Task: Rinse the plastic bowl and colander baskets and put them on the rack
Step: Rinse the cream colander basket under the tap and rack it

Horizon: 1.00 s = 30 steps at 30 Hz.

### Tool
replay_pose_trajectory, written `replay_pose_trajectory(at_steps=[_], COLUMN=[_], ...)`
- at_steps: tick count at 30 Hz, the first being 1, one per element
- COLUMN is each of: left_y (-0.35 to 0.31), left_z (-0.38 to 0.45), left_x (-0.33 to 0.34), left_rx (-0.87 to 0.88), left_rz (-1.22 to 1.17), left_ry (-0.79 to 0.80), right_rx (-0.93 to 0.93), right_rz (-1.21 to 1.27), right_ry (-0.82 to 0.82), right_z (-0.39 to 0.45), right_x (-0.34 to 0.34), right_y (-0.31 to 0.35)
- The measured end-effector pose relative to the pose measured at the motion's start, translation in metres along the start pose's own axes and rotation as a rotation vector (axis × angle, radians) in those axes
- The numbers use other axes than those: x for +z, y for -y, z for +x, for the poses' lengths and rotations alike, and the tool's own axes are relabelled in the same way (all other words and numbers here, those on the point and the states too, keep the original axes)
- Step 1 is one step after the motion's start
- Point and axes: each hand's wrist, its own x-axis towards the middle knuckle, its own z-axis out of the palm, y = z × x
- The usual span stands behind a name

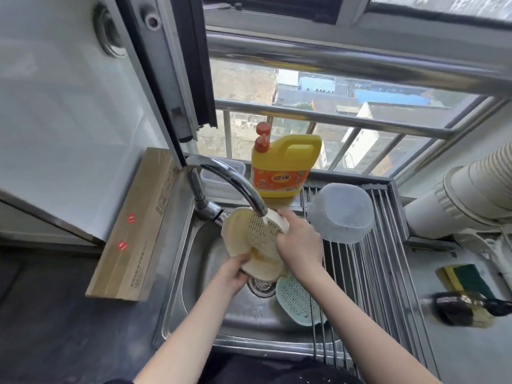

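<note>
Head view looks down on your two hands over the stainless steel sink [194, 273]. Your left hand [231, 275] grips the lower rim of the cream perforated plastic colander basket [257, 236], fingers curled under its edge. Your right hand [300, 242] grasps the same basket on its upper right side, fingers wrapped over the rim. You hold the basket tilted, its slotted face turned up toward the curved chrome faucet [221, 176], whose spout ends just above your right hand; water runs from it onto the basket's top edge.

Below your right wrist, the pale green perforated plastic colander basket [297, 299] lies in the sink basin, just beside the round metal drain strainer [261, 286], which sits under your left hand. To the right of your right hand, the clear round plastic bowl [342, 213] rests upside down and tilted on the metal roll-up drying rack [368, 273] that spans the sink's right side.

Beyond your hands, a yellow dish soap jug with an orange pump [282, 162] stands on the ledge. Far right of your right hand lie a yellow-and-green sponge [465, 278] and a dark scrubbing brush [465, 307].
</note>
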Motion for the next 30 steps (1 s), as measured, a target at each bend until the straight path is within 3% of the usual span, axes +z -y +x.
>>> replay_pose_trajectory(at_steps=[4,9,12,16,19,22,25,27,30], left_y=[0.003,-0.003,-0.011,-0.017,-0.015,0.0,0.018,0.02,0.019], left_z=[-0.001,0.005,0.008,-0.008,-0.005,0.003,0.001,0.001,0.006], left_x=[0.028,0.027,0.022,0.025,0.021,0.013,0.012,0.012,0.008], left_rx=[-0.055,0.072,0.173,0.419,0.568,0.379,0.074,0.035,0.129], left_rz=[-0.107,-0.107,0.148,0.575,0.587,0.337,0.048,-0.04,0.111], left_ry=[0.083,0.223,0.229,0.204,0.126,0.015,0.067,0.072,0.018], right_rx=[0.115,0.24,0.308,0.242,0.212,0.163,0.208,0.267,0.475], right_rz=[0.197,0.44,0.393,0.038,0.134,0.318,0.459,0.496,0.651], right_ry=[-0.082,-0.027,0.022,0.043,0.007,-0.065,-0.073,-0.038,0.161], right_z=[-0.022,-0.018,-0.012,0.005,0.015,0.013,0.0,-0.005,-0.006], right_x=[-0.012,-0.01,-0.003,0.002,0.004,0.012,0.022,0.032,0.036], right_y=[-0.011,-0.042,-0.054,-0.061,-0.057,-0.044,-0.033,-0.037,-0.048])
